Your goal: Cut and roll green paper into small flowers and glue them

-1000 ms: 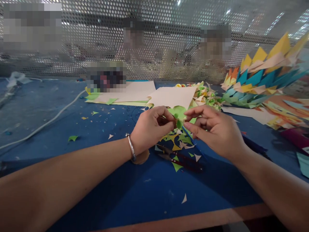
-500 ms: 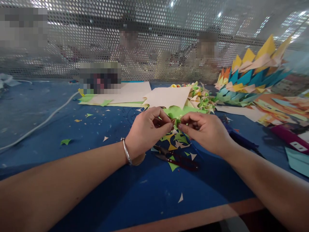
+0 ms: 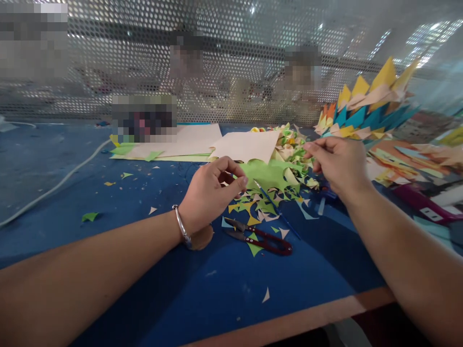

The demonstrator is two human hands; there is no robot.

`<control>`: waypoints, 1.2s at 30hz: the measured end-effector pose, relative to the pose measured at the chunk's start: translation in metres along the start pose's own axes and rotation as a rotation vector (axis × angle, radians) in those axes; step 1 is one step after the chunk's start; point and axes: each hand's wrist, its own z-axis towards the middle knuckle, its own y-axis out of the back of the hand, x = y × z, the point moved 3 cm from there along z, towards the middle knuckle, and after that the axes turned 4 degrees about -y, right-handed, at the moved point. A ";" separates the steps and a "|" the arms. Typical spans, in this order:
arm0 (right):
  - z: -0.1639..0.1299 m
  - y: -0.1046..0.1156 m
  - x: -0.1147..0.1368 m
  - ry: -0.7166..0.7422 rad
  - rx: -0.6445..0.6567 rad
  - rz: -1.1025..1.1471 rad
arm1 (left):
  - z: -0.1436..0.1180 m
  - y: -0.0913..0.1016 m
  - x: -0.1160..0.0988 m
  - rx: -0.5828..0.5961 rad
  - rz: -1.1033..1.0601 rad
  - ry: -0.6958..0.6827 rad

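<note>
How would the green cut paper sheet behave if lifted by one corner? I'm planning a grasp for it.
The green cut paper sheet looks thin, so it would likely droop and flex. Its jagged cut edges probably tear easily. It seems very light, and a push may slide it over the paper scraps beneath.

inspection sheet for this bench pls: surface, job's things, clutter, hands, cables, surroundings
Surface: blue tabletop, scuffed, with a wooden front edge.
Job's things: green cut paper between the hands; pile of small paper flowers by the right hand.
Clutter: red-handled snips, thin blue stick, paper offcuts, cream sheets, stacked coloured paper points.
Hands: left hand pinched, contents not visible, bangle on the wrist; right hand at the flower pile, fingers curled, grasp unclear.
Cables: white cord across the left side.
Surroundings: perforated metal screen behind, people beyond it.
</note>
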 end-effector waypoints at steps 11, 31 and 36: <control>-0.002 -0.006 0.000 0.161 0.195 -0.295 | 0.013 0.016 0.006 -0.073 0.196 -0.043; -0.014 -0.009 0.015 0.368 0.090 -0.306 | 0.010 0.011 0.016 0.045 0.363 -0.120; -0.018 -0.001 0.025 0.467 -0.040 -0.232 | 0.008 0.013 0.013 -0.030 0.332 -0.129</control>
